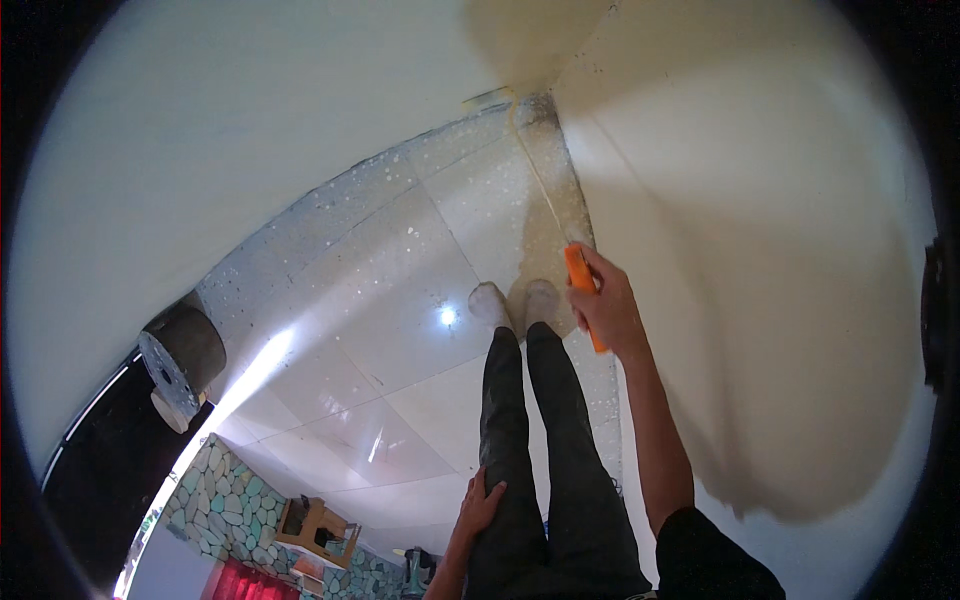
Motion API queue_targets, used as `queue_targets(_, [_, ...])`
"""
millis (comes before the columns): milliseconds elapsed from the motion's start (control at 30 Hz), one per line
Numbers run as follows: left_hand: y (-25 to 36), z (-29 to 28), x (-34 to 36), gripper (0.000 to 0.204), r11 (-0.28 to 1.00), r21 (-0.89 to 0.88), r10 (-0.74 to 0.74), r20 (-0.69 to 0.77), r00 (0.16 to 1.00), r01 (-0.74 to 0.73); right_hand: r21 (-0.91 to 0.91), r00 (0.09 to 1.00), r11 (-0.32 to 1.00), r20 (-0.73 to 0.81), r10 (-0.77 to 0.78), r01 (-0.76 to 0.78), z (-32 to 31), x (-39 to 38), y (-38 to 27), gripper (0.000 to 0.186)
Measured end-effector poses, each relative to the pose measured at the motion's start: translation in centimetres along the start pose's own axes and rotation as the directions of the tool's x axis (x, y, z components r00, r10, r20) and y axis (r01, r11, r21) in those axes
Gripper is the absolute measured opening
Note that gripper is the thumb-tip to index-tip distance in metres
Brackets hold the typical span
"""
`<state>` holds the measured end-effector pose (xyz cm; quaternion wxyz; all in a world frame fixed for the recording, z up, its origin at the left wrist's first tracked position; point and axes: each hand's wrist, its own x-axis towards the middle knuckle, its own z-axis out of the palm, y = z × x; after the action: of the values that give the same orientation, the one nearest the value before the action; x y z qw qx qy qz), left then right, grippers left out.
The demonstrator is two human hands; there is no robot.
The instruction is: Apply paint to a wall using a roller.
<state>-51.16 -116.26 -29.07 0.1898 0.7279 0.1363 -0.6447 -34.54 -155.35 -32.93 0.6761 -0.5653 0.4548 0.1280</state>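
A person's right hand [612, 308] grips a paint roller [581, 272] by its orange handle in the corner of a pale-walled room, the fingers clamped around the grip beside the right-hand wall [790, 250]. The tool's long axis runs away from the person and leans to the left: the butt of the handle points back toward the person, and the thin shaft [540, 180] reaches out over the speckled floor tiles [400, 300] to the corner. There it bends, and the narrow head [487, 97] points left, crosswise to the shaft, at the foot of the far wall [300, 90]; whether it touches cannot be told. The left hand [480, 503] rests on the left thigh of the dark trousers [506, 420], its fingers laid on the cloth. Two feet in pale coverings [489, 304] stand near the handle, and a gray cylindrical container [198, 340] sits well apart at left.
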Motion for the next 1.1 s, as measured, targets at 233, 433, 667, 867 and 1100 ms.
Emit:
queue_targets(233, [1.0,0.3,0.1,0.074,1.0,-0.017,0.012,0.01,1.0,-0.012,0.013,0.997,0.997,0.005,-0.074,0.074,-0.2,6.9,3.0,0.054])
queue_targets(433, [0.4,-0.1,-0.1,0.074,1.0,-0.019,-0.002,-0.01,1.0,0.002,0.061,0.999,0.998,-0.046,-0.014,0.017,-0.7,-1.3,-1.8,0.056])
queue_targets(667, [0.9,0.8,0.3,0.074,0.999,-0.019,0.047,-0.008,0.999,-0.047,0.013,0.998,0.998,0.019,-0.062,0.062,-0.6,8.1,1.8,0.05])
queue_targets(867, [0.4,0.2,0.0,0.072,1.0,-0.017,-0.021,-0.008,1.0,0.021,0.076,0.998,0.995,0.005,-0.069,0.068,0.3,0.8,-1.3,0.046])
queue_targets(1100, [1.0,0.7,0.3,0.072,1.0,-0.014,0.02,-0.008,1.0,-0.02,-0.011,0.997,0.998,0.045,-0.059,0.059,-2.0,6.0,1.0,0.05])
